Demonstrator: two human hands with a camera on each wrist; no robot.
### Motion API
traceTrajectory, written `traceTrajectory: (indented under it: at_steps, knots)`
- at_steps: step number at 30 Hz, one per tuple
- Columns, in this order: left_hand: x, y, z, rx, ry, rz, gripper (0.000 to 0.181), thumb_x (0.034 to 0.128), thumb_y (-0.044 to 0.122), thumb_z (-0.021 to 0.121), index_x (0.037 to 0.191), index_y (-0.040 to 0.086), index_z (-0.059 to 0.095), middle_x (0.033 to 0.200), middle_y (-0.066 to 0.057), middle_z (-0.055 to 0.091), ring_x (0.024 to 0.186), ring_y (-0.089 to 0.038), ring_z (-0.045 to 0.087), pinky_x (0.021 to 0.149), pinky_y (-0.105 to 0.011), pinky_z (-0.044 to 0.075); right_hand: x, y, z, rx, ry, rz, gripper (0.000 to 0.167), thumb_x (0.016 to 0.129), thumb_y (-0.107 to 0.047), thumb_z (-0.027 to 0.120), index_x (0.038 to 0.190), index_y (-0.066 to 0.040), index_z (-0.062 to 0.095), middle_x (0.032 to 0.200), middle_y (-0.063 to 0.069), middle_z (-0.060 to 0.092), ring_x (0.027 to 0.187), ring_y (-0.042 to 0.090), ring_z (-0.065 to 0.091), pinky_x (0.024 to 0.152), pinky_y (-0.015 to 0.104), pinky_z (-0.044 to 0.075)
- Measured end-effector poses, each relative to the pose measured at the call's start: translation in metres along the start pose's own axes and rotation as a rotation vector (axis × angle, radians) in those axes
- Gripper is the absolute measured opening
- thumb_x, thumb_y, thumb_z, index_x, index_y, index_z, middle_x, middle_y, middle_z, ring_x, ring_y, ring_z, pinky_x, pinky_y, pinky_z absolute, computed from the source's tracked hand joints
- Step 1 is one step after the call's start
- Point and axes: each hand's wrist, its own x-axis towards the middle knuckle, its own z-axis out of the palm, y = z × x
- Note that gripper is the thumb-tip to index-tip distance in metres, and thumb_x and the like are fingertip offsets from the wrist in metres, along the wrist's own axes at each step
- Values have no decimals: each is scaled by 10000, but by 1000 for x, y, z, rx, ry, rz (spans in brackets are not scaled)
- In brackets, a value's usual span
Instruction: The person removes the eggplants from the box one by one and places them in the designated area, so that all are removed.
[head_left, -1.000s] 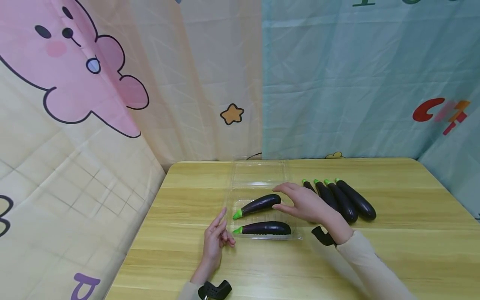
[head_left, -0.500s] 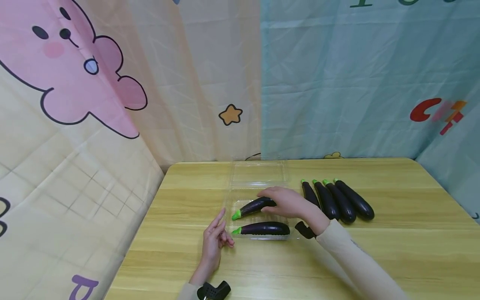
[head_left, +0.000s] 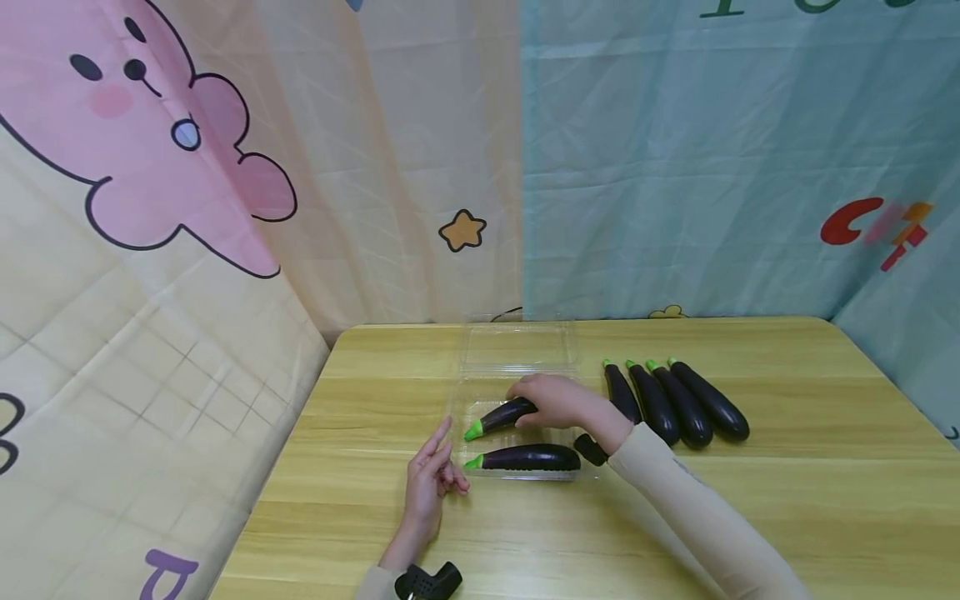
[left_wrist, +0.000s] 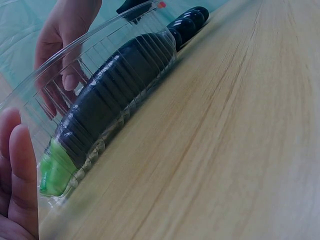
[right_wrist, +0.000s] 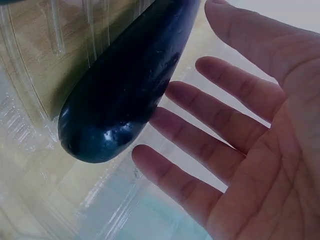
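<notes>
In the head view two dark purple eggplants with green stem ends lie in a clear plastic clamshell box [head_left: 525, 390], whose lid is folded back. My right hand [head_left: 558, 402] reaches over the rounded end of the farther eggplant [head_left: 501, 416]. In the right wrist view its fingers are nearly straight, with fingertips at the side of that eggplant [right_wrist: 120, 90]; firm contact cannot be told. The nearer eggplant [head_left: 531, 457] lies along the box's front wall. My left hand [head_left: 427, 493] rests beside the box's left front corner, fingers loosely extended, as the left wrist view shows its fingers [left_wrist: 22, 170].
Several more eggplants [head_left: 678, 404] lie side by side on the wooden table [head_left: 810, 500], to the right of the box. A printed curtain [head_left: 405, 167] hangs behind the table's far edge. Each wrist wears a black camera mount [head_left: 429, 582].
My right hand has moved left and lower over the farther eggplant, covering more of its rounded end. The left hand and both boxed eggplants have stayed in place.
</notes>
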Motion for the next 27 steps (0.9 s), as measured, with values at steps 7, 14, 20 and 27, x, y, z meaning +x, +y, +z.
traceTrajectory:
  at_steps: [7,14,20,27]
  knots:
    - [-1,-2,-1,-6,1,-6,510,1004,142,438,1470,0,288,518,3,472,488,-116,592,488,-230,515,9,2,4,0,-55,44,353,852,-226,726,1147,-50,645,1097,95,621,1019,256,585,889,415,467]
    - [-2,-2,0,-4,0,-2,515,1006,146,438,1471,-6,277,523,12,466,487,-112,591,486,-228,515,14,6,8,-8,-110,80,242,864,-184,711,1043,-30,657,1002,76,645,920,226,599,840,386,477]
    - [-1,0,0,-1,0,2,510,1005,145,439,1468,-5,288,520,13,469,488,-111,594,487,-230,517,16,9,11,-19,-120,102,189,878,-186,696,990,-40,652,945,52,644,855,196,592,810,372,481]
    - [-1,1,0,-3,5,-4,502,1002,147,447,1465,8,308,517,8,473,487,-112,593,486,-230,516,15,9,10,-15,-113,102,189,875,-192,698,982,-46,643,926,54,643,835,196,591,795,376,485]
